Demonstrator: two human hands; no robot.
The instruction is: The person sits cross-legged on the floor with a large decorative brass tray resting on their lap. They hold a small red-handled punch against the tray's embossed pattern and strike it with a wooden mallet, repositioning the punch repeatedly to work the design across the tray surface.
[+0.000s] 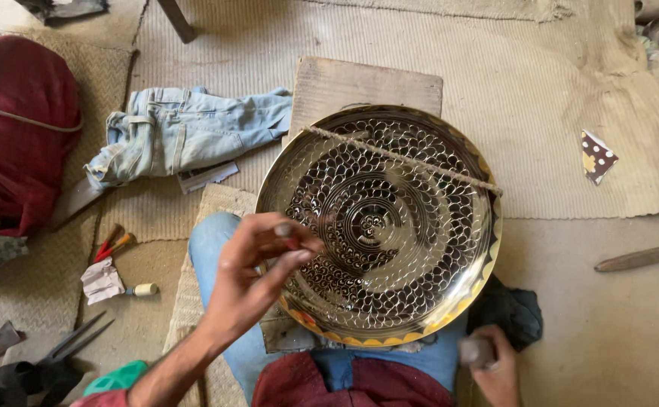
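A large round engraved brass plate (pixel 390 226), rimmed in yellow and red, rests tilted on the person's lap and against a wooden board (pixel 363 87) on the floor mats. A thin stick (pixel 405 160) lies across its upper part. The left hand (pixel 250 279) hovers over the plate's lower left edge, fingers pinched narrowly on a small reddish tool. The right hand (pixel 491 365), below the plate's rim, is closed around a blurred grey object. Folded jeans (pixel 186 132) lie to the left.
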